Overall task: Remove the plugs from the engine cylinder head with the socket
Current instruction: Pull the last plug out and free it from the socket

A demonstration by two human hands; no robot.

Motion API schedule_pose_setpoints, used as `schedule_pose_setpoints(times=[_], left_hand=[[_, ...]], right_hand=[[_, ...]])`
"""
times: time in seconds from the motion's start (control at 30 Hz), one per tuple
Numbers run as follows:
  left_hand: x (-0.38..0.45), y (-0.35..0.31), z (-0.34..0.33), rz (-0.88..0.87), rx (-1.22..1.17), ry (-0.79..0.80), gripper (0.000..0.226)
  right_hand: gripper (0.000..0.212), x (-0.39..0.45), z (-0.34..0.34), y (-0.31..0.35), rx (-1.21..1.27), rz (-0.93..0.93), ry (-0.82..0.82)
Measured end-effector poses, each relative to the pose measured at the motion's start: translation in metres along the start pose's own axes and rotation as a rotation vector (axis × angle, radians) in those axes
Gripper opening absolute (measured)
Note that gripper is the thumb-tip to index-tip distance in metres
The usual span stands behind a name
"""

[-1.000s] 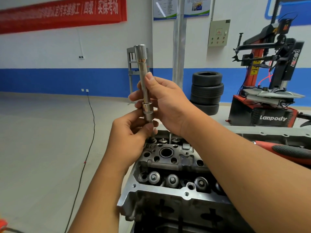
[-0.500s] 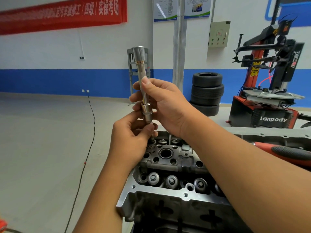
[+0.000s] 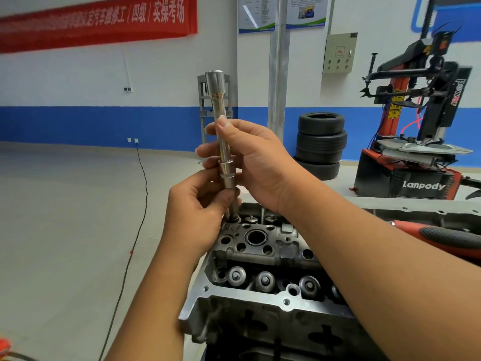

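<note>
Little has moved: both hands, right hand (image 3: 256, 162) and left hand (image 3: 197, 212), still grip the upright socket (image 3: 224, 142).

Single head-worn view, facing forward and down, close above cylinder head (image 3: 260, 303), workshop beyond
</note>
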State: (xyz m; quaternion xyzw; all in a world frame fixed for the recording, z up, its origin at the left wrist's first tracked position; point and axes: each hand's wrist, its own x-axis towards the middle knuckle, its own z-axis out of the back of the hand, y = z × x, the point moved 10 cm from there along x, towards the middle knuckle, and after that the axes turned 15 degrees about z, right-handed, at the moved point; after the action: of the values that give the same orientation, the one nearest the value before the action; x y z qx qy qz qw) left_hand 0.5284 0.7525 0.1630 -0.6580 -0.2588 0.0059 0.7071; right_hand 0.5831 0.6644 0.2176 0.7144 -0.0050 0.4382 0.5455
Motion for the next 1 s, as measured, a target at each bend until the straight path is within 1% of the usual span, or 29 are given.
schedule_pose_setpoints(times=[0.07,0.13,0.2,0.3,0.4,0.5,0.57,0.7,0.73,0.83,0.9,1.0], left_hand=[[0.000,0.000,0.004,-0.010,0.040,-0.046,0.041],[0.001,0.003,0.007,0.001,0.035,-0.058,0.035],[0.001,0.006,0.005,0.022,0.002,-0.010,0.031],[0.002,0.008,-0.005,0.054,-0.060,0.090,0.035],[0.003,0.006,0.000,0.032,-0.024,0.025,0.034],[0.001,0.005,0.006,0.004,0.025,-0.048,0.032],[0.000,0.004,0.009,-0.006,0.028,-0.060,0.031],[0.001,0.006,-0.006,0.025,-0.035,0.091,0.036],[0.001,0.006,-0.006,0.029,-0.046,0.100,0.037],[0.002,0.005,0.002,0.017,-0.036,0.008,0.039],[0.001,0.006,0.008,0.012,-0.030,-0.049,0.036],[0.002,0.008,0.012,0.017,-0.028,-0.074,0.036]], right_hand=[[0.020,0.000,0.002,-0.001,-0.005,0.003,-0.009],[0.020,0.000,0.005,-0.001,-0.013,0.006,-0.015],[0.021,0.001,0.006,-0.001,-0.051,0.011,-0.017],[0.026,0.001,0.005,-0.001,-0.068,-0.003,-0.016],[0.030,0.000,0.000,-0.004,-0.034,-0.031,0.011],[0.020,-0.002,-0.002,-0.004,-0.005,-0.015,0.032],[0.020,-0.002,0.001,-0.004,0.025,0.000,0.010],[0.019,-0.001,0.006,-0.003,0.009,0.009,-0.010],[0.020,-0.001,0.005,-0.004,0.005,0.004,0.000],[0.025,-0.001,0.000,-0.006,0.016,-0.018,0.031],[0.022,-0.001,-0.002,-0.006,0.018,-0.019,0.036],[0.019,-0.002,0.000,-0.006,-0.022,-0.007,0.033]])
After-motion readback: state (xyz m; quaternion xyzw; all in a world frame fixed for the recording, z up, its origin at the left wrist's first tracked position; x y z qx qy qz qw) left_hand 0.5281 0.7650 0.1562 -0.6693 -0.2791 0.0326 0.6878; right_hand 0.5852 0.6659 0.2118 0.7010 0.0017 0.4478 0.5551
